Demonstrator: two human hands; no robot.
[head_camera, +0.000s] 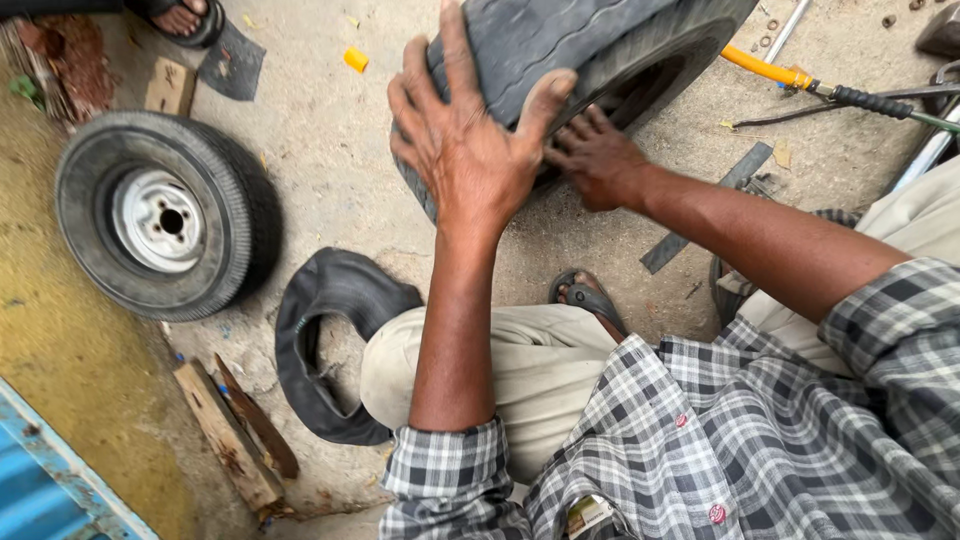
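tyre (560, 40) stands tilted on the floor straight ahead of the knees; left hand (465, 140) lies spread wide over its tread, right hand (595, 160) just beside, fingers tucked under the sidewall.

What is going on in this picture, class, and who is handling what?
A seated person in a checked shirt holds a worn black rubber tyre upright on the concrete ground. The left hand lies spread flat on its tread, while the right hand reaches in at the tyre's inner edge. A limp black rubber inner tube lies beside the person's knee, and a second tyre on a white metal rim lies flat further left.
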